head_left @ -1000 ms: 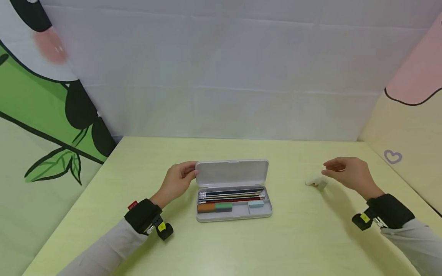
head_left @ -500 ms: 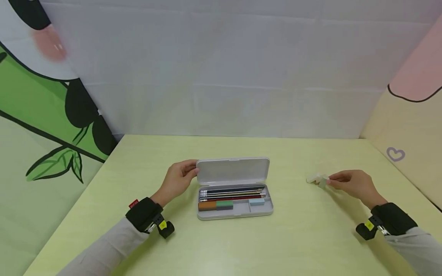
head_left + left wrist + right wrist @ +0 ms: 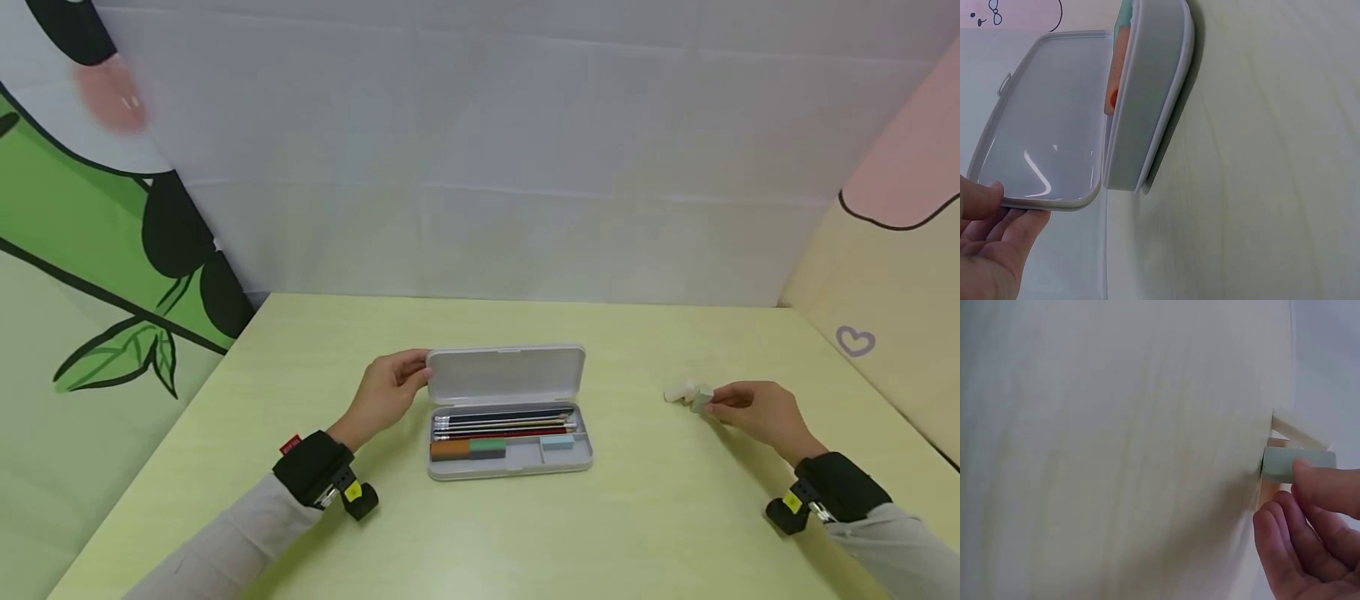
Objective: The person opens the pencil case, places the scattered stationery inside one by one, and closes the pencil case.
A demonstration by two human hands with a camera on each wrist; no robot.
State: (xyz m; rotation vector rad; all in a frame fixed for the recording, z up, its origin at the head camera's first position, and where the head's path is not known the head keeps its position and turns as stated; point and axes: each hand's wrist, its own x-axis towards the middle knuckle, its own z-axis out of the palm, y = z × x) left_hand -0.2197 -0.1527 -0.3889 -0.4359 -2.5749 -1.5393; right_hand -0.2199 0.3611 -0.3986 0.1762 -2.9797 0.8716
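Note:
An open light-grey pencil case (image 3: 510, 477) lies mid-table with its lid (image 3: 506, 375) raised. My left hand (image 3: 384, 396) pinches the lid's left edge between thumb and fingers, as the left wrist view (image 3: 997, 244) also shows. Inside the case are several pencils (image 3: 502, 421), an orange block (image 3: 449, 451), a green-and-grey block (image 3: 487, 449) and a light-blue eraser (image 3: 557, 443) in a small compartment. At the right, my right hand (image 3: 761, 414) pinches a small pale-green eraser-like block (image 3: 1285, 464). Whitish pieces (image 3: 679, 390) lie right beside that block; their kind is unclear.
The pale yellow table (image 3: 525, 542) runs back to a light cloth wall (image 3: 487, 167). Printed panels stand at the left (image 3: 112, 333) and right (image 3: 885, 275). Each wrist wears a black band with a small camera.
My right hand has come down and slightly toward me from above the small blocks, and its fingers have taken hold of the pale-green one. The left hand stays at the lid.

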